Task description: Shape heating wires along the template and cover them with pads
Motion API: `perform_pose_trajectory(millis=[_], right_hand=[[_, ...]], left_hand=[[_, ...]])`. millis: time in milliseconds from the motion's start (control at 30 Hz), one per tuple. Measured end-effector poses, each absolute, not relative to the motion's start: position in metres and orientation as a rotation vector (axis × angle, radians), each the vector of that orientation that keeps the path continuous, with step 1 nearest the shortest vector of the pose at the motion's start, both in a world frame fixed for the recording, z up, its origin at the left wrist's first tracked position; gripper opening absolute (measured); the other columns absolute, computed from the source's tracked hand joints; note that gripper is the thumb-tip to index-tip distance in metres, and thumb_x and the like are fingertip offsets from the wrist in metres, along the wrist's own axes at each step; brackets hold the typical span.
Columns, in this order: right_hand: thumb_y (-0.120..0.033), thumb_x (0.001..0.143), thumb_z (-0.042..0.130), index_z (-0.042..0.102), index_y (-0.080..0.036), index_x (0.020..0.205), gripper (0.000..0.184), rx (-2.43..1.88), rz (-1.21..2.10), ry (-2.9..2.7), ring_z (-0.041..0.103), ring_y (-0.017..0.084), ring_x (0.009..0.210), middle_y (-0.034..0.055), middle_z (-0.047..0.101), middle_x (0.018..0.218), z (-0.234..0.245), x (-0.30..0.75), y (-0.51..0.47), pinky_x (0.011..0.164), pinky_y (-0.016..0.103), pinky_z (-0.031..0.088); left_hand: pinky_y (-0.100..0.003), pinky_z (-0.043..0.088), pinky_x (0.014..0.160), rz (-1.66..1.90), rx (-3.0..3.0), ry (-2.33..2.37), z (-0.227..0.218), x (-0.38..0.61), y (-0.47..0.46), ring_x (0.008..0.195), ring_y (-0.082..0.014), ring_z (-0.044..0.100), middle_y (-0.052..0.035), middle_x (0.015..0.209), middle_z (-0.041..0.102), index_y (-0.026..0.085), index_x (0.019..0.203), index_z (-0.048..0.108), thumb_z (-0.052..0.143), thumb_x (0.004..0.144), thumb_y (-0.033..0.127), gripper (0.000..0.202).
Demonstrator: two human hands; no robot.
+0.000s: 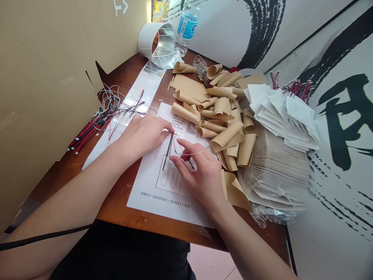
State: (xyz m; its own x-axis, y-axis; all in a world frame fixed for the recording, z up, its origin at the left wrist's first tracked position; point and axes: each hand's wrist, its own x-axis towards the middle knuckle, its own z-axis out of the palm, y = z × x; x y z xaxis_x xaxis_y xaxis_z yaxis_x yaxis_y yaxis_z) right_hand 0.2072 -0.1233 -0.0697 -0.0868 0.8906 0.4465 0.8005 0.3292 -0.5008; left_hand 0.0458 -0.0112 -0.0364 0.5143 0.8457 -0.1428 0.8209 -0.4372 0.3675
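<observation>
Probably light and limp, the wires (168, 151) suit a gentle fingertip hold at the far end, where the left hand (145, 134) pinches; the right hand's (201, 167) grip is unclear.

From here, the right hand (201, 171) covers part of the printed diagram (167, 177) — and the water bottle (187, 27) is cut off on top.

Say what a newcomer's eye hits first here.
Probably the heap of curled brown paper, right of centre on the table, and the bold black brushwork on the wall at far right. Next, the left hand and right hand at thin wires mid-picture, over a printed sheet.
</observation>
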Motion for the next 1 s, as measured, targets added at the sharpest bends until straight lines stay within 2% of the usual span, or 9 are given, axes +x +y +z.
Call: perform_pose_trajectory(millis=[133,267,467,567,667,1000], right_hand=[[-0.028,0.098,0.066,0.071,-0.022,0.124,0.027,-1.425,0.173,-1.926,0.066,0.015,0.075,0.0032,0.066,0.088,-0.069,0.206,-0.123,0.069,0.031,0.052],[-0.029,0.097,0.068,0.074,-0.023,0.122,0.027,-1.415,0.178,-1.925,0.066,0.017,0.078,0.0037,0.067,0.087,-0.067,0.204,-0.125,0.075,0.034,0.05],[-0.024,0.098,0.065,0.08,-0.028,0.102,0.017,-1.436,0.12,-1.938,0.062,0.018,0.08,0.0036,0.069,0.085,-0.061,0.204,-0.126,0.081,0.039,0.045],[-0.023,0.096,0.067,0.079,-0.028,0.097,0.013,-1.417,0.068,-1.965,0.062,0.019,0.082,0.0043,0.074,0.092,-0.061,0.204,-0.127,0.08,0.039,0.046],[-0.019,0.094,0.07,0.077,-0.028,0.093,0.011,-1.362,-0.01,-2.01,0.06,0.019,0.08,0.0018,0.079,0.09,-0.062,0.206,-0.129,0.079,0.038,0.046],[-0.012,0.094,0.068,0.072,-0.024,0.096,0.013,-1.293,0.023,-2.126,0.059,0.018,0.08,-0.001,0.08,0.086,-0.057,0.205,-0.134,0.07,0.033,0.045]], left_hand=[[-0.05,0.042,0.105,0.156,2.354,1.354,-0.04,0.047,-0.011,0.112,-0.0292,0.068,-0.0052,0.107,0.08,0.03,0.113,0.078,0.05,0.096,0.033,0.033],[-0.048,0.044,0.1,0.176,2.328,1.349,-0.037,0.047,-0.011,0.106,-0.0292,0.068,-0.0064,0.101,0.08,0.027,0.107,0.08,0.052,0.096,0.042,0.033],[-0.048,0.042,0.104,0.166,2.339,1.343,-0.037,0.047,-0.011,0.108,-0.0292,0.068,-0.0056,0.103,0.08,0.029,0.111,0.08,0.055,0.094,0.049,0.035],[-0.048,0.041,0.105,0.15,2.352,1.343,-0.037,0.046,-0.011,0.108,-0.0295,0.068,-0.0056,0.102,0.08,0.029,0.111,0.079,0.055,0.094,0.048,0.035],[-0.048,0.041,0.105,0.134,2.349,1.351,-0.037,0.046,-0.011,0.107,-0.0288,0.067,-0.0052,0.102,0.08,0.03,0.112,0.079,0.056,0.094,0.048,0.034],[-0.048,0.041,0.102,0.117,2.343,1.363,-0.036,0.047,-0.013,0.104,-0.0279,0.067,-0.0048,0.094,0.077,0.029,0.112,0.079,0.06,0.092,0.046,0.032]])
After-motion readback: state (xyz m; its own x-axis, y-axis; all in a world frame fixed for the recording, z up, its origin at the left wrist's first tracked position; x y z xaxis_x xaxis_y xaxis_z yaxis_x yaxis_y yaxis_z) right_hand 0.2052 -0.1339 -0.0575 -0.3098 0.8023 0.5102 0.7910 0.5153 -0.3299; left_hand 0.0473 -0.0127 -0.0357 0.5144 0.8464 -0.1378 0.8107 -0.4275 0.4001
